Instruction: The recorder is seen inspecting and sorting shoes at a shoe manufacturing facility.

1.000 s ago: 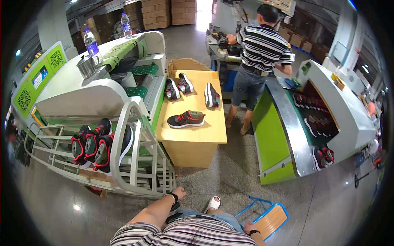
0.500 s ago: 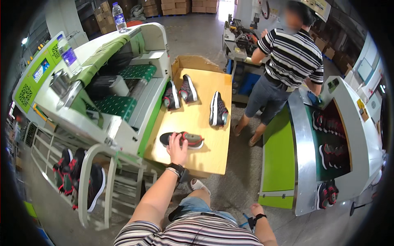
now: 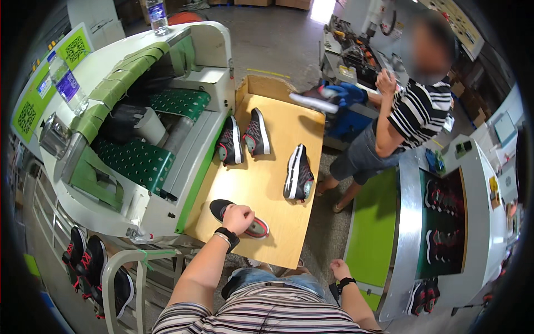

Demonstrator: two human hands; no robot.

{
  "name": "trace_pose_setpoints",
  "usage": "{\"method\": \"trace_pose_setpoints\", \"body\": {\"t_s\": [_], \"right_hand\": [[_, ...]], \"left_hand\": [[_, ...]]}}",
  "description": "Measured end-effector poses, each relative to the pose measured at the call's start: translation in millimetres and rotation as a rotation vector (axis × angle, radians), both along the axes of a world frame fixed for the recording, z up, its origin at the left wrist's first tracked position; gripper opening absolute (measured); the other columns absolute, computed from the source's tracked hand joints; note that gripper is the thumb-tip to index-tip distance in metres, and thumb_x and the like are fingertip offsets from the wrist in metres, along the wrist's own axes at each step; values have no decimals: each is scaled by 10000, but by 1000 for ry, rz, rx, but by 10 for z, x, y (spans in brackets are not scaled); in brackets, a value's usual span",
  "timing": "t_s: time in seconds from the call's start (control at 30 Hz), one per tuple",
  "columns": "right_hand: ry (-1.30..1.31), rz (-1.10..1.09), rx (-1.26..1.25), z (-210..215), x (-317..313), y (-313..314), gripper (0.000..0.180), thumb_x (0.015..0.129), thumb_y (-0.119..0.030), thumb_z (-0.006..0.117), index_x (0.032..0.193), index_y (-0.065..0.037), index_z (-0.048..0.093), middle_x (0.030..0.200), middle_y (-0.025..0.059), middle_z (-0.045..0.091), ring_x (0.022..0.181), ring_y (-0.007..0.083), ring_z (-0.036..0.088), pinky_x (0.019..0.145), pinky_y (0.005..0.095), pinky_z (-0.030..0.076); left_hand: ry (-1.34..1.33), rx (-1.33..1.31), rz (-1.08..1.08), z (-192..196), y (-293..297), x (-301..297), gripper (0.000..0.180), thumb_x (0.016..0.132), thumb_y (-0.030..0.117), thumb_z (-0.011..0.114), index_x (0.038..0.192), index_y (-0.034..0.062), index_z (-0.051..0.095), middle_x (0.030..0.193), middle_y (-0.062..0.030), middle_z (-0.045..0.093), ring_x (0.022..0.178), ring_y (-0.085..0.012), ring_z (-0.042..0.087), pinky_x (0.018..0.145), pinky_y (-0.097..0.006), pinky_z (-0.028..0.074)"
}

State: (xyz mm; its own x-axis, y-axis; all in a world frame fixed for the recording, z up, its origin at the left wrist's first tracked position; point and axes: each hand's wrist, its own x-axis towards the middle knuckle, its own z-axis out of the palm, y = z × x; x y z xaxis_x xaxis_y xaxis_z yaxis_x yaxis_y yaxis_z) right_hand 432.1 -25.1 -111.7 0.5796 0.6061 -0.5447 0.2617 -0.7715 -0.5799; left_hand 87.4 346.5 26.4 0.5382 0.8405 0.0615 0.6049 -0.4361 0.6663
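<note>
A black and grey sneaker (image 3: 258, 229) with red trim lies at the near end of the wooden tabletop. My left hand (image 3: 237, 219) is closed over its middle from above, hiding part of the upper. Low at the right, by my side and off the table, my right hand (image 3: 340, 270) hangs with its fingers curled in and nothing seen in them. Two similar sneakers, a left-hand one (image 3: 231, 142) and its neighbour (image 3: 256, 133), stand farther back. Another sneaker (image 3: 298, 173) rests on its side at the table's right edge, sole facing left.
A co-worker's blue-gloved hand (image 3: 347, 94) holds a sneaker (image 3: 314, 102) over the table's far right corner. At left stands a machine with a green perforated belt (image 3: 139, 161). A white rack (image 3: 125, 259) holds several shoes. The right-hand machine (image 3: 409, 222) has more shoes inside.
The co-worker has turned toward the table and brought a sneaker over its far corner. My left hand's fingers have closed more around the near sneaker, which has turned slightly. The view has shifted.
</note>
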Motion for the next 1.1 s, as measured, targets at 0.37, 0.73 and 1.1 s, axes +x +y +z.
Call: {"method": "trace_pose_setpoints", "body": {"t_s": [0.37, 0.73, 1.1], "right_hand": [[-51, -36, 458, 783, 81, 3266, 620, 898, -310, 703, 1321, 74, 463, 957, 81, 674, 898, 142, 610, 811, 276, 485], [657, -240, 432, 922, -161, 3741, 608, 749, -218, 848, 1173, 35, 493, 1079, 118, 592, 983, 192, 574, 879, 314, 459], [73, 318, 538, 1008, 752, 3619, 752, 686, -273, 864, 1258, -60, 424, 1284, 183, 438, 1199, 325, 467, 1021, 412, 392]], "left_hand": [[-22, -135, 72, 38, -34, -61, 156, 804, 213, 641, 749, 77, 694, 750, -71, 681, 798, -262, 639, 1018, -466, 374], [-97, -153, 324, 445, 625, 924, 406, 865, 237, 665, 1195, 13, 590, 1211, -183, 597, 1140, -361, 559, 994, -409, 426], [-267, -623, 632, -358, 2519, 2964, 1156, 663, 292, 848, 1511, 27, 108, 1416, -289, 380, 1325, -396, 401, 1108, -417, 347]]}}
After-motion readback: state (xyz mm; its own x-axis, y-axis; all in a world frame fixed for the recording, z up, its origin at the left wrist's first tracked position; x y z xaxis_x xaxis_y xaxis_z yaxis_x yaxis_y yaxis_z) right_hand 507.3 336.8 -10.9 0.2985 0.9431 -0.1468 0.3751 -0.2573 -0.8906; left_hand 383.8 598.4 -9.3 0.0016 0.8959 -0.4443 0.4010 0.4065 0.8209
